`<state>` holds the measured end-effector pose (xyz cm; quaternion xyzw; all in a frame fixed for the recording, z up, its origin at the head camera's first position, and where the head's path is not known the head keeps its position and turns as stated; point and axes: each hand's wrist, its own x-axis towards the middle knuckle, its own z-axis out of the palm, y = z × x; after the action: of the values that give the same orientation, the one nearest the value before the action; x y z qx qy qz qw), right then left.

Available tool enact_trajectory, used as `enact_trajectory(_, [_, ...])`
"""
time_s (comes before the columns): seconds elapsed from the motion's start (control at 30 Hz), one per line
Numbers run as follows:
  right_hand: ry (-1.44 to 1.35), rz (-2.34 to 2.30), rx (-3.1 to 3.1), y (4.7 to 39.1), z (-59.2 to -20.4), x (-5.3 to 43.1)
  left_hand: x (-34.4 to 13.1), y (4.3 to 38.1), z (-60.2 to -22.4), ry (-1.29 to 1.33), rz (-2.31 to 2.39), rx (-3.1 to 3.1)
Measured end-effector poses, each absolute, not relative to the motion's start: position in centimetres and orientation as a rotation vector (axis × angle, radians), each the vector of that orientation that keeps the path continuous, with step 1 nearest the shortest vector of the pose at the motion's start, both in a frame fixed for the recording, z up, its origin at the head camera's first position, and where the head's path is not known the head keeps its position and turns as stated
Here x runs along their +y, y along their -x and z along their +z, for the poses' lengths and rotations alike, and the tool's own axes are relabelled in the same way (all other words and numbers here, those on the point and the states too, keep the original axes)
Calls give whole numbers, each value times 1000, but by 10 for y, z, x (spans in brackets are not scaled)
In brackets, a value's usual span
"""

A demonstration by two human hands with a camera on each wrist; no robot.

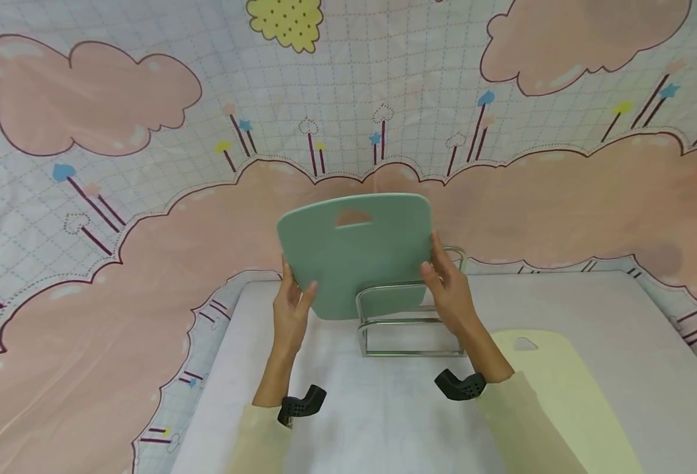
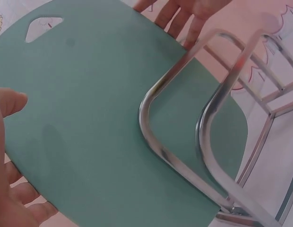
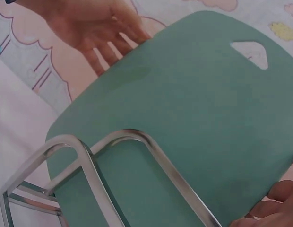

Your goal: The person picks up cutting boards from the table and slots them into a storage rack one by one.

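Both hands hold a green cutting board tilted upright, its cut-out handle slot at the top. My left hand grips the left edge, thumb on the near face and fingers behind. On the opposite edge, my right hand holds the board the same way. A metal wire rack stands at the board's lower right. Two of its bent bars pass in front of the board's lower part in the left wrist view. Whether the board's bottom edge touches the rack I cannot tell.
A pale yellow cutting board lies flat on the white table, right of the rack and partly under the right sleeve. Behind the table hangs a patterned cloth with clouds.
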<state>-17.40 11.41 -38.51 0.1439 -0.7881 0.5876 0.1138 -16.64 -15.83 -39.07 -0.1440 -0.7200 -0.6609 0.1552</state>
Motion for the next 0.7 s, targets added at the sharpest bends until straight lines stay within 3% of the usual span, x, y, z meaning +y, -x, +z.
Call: enact_trajectory(0.7, [-417,1760,-2214,180,-402,140,-140,172,-395,489,-1974,-2066])
